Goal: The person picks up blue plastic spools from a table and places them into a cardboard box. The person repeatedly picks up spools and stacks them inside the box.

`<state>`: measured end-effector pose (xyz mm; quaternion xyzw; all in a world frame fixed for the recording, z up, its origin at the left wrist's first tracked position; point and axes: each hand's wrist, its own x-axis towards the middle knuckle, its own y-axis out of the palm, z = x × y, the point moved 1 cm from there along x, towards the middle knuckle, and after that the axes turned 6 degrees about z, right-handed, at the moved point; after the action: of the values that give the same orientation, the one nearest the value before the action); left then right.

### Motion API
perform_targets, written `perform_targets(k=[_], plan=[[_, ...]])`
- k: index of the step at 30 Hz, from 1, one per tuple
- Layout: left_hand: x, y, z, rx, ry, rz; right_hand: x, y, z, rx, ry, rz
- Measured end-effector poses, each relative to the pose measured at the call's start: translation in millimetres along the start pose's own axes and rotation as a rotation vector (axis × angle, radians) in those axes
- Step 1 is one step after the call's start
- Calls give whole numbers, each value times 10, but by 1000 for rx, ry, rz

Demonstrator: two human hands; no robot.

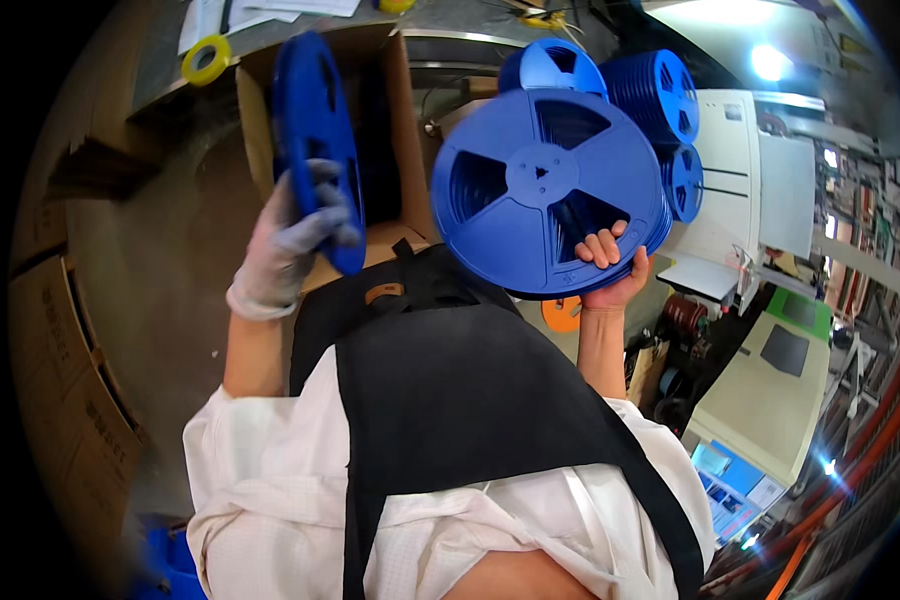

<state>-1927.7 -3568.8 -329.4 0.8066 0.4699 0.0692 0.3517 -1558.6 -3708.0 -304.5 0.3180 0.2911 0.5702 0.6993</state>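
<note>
Grey floor point(160, 250), open cardboard box point(390, 90), blue reels point(660, 95) stacked

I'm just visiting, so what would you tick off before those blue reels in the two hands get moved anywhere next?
1. Left hand, in a grey glove, grips a single blue reel held edge-on: ok.
2. Right hand, bare, supports the stack of blue reels from below, fingers through a spoke opening: ok.
3. Stack aligned: cannot tell; only the front face shows.
4. Open cardboard box has room: cannot tell, its inside is dark.
5. More blue reels stand close behind the stack, perhaps touching it: cannot tell.
</note>
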Motion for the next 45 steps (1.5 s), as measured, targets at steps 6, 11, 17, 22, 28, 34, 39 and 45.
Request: perform_targets(k=[6,11,17,22,28,34,39,45], plan=[[104,-705,511,-16,139,-62,213,-102,-284,245,-88,260],[55,-759,545,93,250,-105,338,51,-388,366,-54,367],[-94,-703,528,107,259,-125,309,149,-330,303,-7,355],[-137,-480,593,151,171,-199,355,248,-265,279,57,252],[-139,-64,633,188,187,-245,329,309,-173,209,112,157],[0,179,621,106,127,-1,297,332,-184,213,172,89],[266,548,506,422,-75,296,316,586,-622,-106,306,-152],[384,831,542,636,-197,248,311,728,-841,-281,347,-283]])
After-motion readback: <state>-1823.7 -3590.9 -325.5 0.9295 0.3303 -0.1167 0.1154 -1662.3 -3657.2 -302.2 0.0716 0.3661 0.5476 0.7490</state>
